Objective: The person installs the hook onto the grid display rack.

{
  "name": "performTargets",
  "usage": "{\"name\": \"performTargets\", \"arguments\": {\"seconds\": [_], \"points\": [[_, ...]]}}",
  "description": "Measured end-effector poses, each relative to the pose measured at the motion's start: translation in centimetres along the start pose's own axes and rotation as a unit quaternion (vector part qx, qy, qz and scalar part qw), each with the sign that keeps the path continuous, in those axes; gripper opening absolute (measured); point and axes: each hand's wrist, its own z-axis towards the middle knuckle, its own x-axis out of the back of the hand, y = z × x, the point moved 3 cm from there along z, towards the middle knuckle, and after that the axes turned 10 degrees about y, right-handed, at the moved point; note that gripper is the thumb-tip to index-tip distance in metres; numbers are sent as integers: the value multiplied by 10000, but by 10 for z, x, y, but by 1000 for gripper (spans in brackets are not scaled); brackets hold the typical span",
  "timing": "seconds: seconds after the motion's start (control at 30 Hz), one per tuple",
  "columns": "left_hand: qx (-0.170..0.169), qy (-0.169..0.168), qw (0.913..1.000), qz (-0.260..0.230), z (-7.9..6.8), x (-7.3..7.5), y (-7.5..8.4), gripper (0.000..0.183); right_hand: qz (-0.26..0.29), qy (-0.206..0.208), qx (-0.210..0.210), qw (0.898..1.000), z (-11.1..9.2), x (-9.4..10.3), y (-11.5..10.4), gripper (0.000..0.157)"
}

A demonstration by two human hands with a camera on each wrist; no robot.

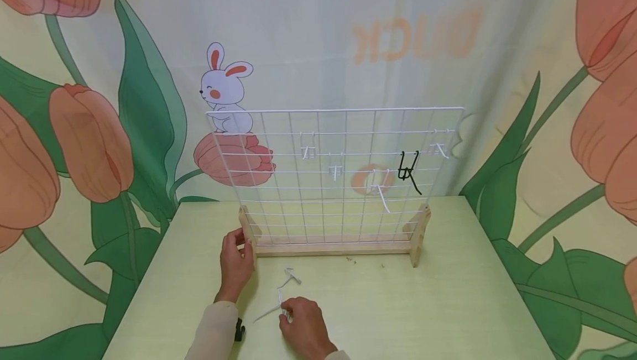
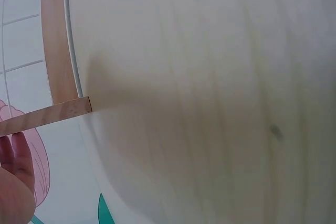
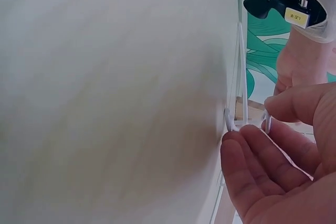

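My right hand (image 1: pixel 304 324) pinches a white wire hook (image 1: pixel 269 312) just above the table; its long prong points left. In the right wrist view, thumb and fingers close on the white hook (image 3: pixel 231 121)'s wire ends, partly hiding them. Another white hook (image 1: pixel 292 277) lies on the table just beyond. My left hand (image 1: pixel 236 260) is at the left end of the wooden stand (image 1: pixel 333 250), its fingertips touching the outer side of the wooden leg (image 2: pixel 47 119). A white wire grid panel (image 1: pixel 318 187) stands upright in the stand.
White hooks (image 1: pixel 382 197) hang on the grid at several places, with one black hook (image 1: pixel 406 172) at the right. Small crumbs (image 1: pixel 351 260) lie before the stand on the pale table (image 1: pixel 448 304). Behind hangs a curtain (image 1: pixel 308 28) printed with tulips and a rabbit.
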Motion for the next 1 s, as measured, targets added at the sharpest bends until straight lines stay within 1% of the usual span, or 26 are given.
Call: {"name": "performTargets", "arguments": {"seconds": [0.1, 0.2, 0.37, 0.53, 0.7, 0.9, 1.0], "points": [[-2, 13, 10000, 11, 0, 0, 0, 34, -24, -53, 146, 9999, 0, 2, 1, 15], [0, 24, 10000, 6, 0, 0, 1, 33, 47, -112, 168, 9998, 0, 4, 1, 17], [-26, 52, 10000, -43, 0, 1, 0, 33, 136, -135, 32, 9998, 0, 7, 7, 17], [-42, 73, 10000, -22, -1, 1, -1, 33, 251, -103, -100, 9996, 4, 10, 15, 16], [-21, 67, 10000, -19, -1, 0, -1, 33, 329, -35, -52, 9994, 9, 14, 20, 15], [-35, 23, 10000, -74, 0, -1, -2, 34, 430, -279, -86, 9986, 15, 14, 26, 14], [-72, 36, 10000, -55, -1, -1, -4, 33, 463, -363, 10, 9983, 19, 13, 29, 15]]}}
